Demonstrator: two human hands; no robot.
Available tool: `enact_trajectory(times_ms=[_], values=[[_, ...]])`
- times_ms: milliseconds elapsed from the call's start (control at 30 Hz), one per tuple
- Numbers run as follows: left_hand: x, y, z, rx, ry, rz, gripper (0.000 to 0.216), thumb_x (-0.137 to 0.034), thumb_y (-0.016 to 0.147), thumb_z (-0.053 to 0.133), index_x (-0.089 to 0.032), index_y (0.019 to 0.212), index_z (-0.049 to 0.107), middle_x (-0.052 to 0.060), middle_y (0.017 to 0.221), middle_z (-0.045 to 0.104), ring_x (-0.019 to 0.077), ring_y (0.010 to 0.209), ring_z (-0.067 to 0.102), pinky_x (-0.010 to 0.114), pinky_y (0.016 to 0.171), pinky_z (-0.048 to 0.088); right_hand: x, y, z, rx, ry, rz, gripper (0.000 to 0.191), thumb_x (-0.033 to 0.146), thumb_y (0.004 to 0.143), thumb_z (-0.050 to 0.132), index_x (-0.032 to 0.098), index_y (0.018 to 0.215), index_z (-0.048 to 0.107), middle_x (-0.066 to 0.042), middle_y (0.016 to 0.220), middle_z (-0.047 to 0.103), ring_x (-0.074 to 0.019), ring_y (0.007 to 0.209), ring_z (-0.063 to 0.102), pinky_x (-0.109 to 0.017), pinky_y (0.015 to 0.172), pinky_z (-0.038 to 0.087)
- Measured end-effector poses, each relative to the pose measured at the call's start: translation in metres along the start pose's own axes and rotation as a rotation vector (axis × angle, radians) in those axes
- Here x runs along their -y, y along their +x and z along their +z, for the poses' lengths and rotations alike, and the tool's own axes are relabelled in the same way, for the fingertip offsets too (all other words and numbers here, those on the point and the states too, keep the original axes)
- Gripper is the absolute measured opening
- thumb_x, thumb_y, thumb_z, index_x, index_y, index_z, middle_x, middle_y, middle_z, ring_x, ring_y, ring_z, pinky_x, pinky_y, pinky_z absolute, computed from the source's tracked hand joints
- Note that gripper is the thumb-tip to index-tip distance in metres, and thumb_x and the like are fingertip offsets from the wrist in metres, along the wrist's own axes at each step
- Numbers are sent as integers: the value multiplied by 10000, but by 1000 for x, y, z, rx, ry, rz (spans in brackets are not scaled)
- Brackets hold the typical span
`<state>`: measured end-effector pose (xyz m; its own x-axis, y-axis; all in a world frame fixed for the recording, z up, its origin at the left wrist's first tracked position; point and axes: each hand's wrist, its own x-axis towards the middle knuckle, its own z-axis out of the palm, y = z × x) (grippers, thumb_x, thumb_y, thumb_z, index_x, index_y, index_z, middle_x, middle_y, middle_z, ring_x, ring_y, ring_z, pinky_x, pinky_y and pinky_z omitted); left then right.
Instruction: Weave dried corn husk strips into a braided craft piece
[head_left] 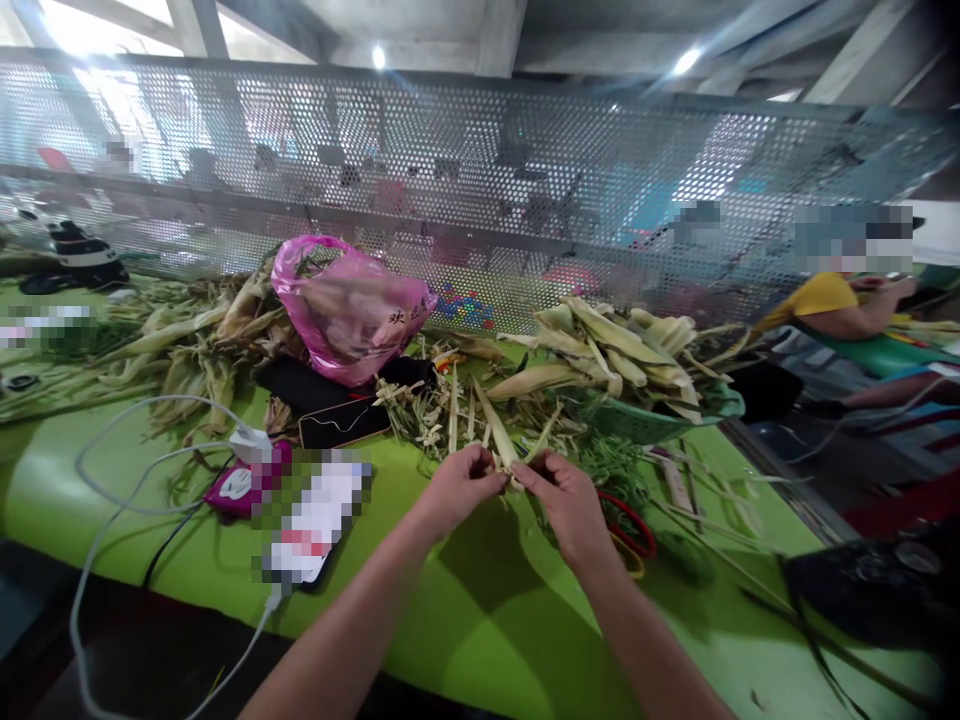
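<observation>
Both of my hands meet over the green table (480,620). My left hand (459,487) is closed in a pinch on thin strips of corn husk (501,445) that fan upward from my fingers. My right hand (564,497) is also closed, pinching the same bundle of strips from the right. Loose husk strips (435,410) lie just beyond my fingers.
A green basket (637,418) heaped with husks stands at the right, a pink plastic bag (349,310) at the back left beside more husks (187,340). Phones, a charger (251,442) and white cables lie left. Red and yellow rings (634,535) lie by my right hand. Another person sits far right.
</observation>
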<state>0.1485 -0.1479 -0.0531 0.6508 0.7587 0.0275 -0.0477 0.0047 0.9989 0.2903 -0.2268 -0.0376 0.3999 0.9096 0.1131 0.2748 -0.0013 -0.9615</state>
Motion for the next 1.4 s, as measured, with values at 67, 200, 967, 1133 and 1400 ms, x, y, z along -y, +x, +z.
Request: enact_trajectory(times_ms=[67,200,967,1133,1400], values=[[2,2,-2,-45,10,-1,228,-326,729,657,-165,737,496,-51,631,443,92,605,408,228,582,309,5,-3,-4,5,-158,-52,391,544,812,596,179,674,564,10,600,535,-145,582,500,-262,561,410],[4,2,-6,-132,101,43,208,-301,736,640,-177,734,473,-56,627,424,92,593,382,231,570,289,24,-6,-16,-74,-467,-326,256,432,890,536,203,822,630,-48,799,647,-178,685,562,-292,638,447],[-3,1,-6,-102,-24,51,193,-316,754,648,-161,795,540,-27,655,498,103,620,449,239,614,345,12,3,-15,7,-211,-97,322,442,848,558,195,1027,662,-25,739,653,-149,553,540,-262,498,428],[-1,1,-13,-147,249,115,137,-295,784,600,-174,846,589,-5,731,564,123,663,476,243,631,354,14,0,-21,-80,-315,-293,271,387,881,542,224,1040,688,-76,1140,665,-218,911,632,-316,738,496],[-2,0,-8,-64,330,144,190,-332,790,596,-177,894,628,19,809,615,147,722,522,249,665,376,-1,7,-13,162,-314,-149,254,398,866,568,203,965,696,-60,933,702,-228,869,642,-326,784,478]])
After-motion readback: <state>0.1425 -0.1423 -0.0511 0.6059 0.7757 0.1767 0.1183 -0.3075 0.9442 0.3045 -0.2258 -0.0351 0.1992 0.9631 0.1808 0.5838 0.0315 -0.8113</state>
